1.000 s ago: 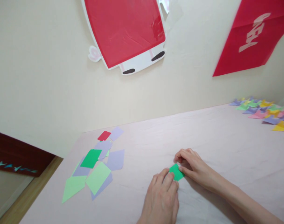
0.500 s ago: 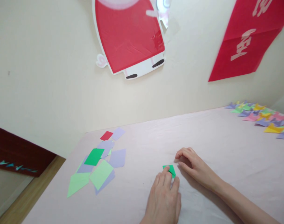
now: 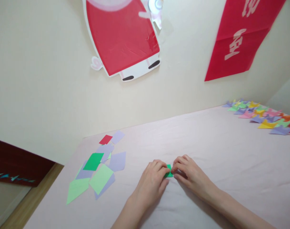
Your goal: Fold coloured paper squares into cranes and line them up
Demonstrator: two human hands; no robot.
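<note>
A small folded piece of dark green paper (image 3: 169, 171) lies on the pale pink table (image 3: 218, 149), low in the middle of the view. My left hand (image 3: 151, 181) curls over its left side, fingertips pinching it. My right hand (image 3: 189, 173) meets it from the right, fingers bent and pressing on the same paper. Most of the green piece is hidden between the two sets of fingertips.
A loose spread of flat paper squares (image 3: 98, 170), lilac, light green, dark green and one red, lies at the table's left end. Several folded coloured paper shapes (image 3: 261, 116) sit at the far right. A cream wall with red decorations (image 3: 122, 35) rises behind.
The green paper has been folded smaller. My left hand has moved up and left, from lying flat over it to pinching its left edge; my right hand has closed in on it.
</note>
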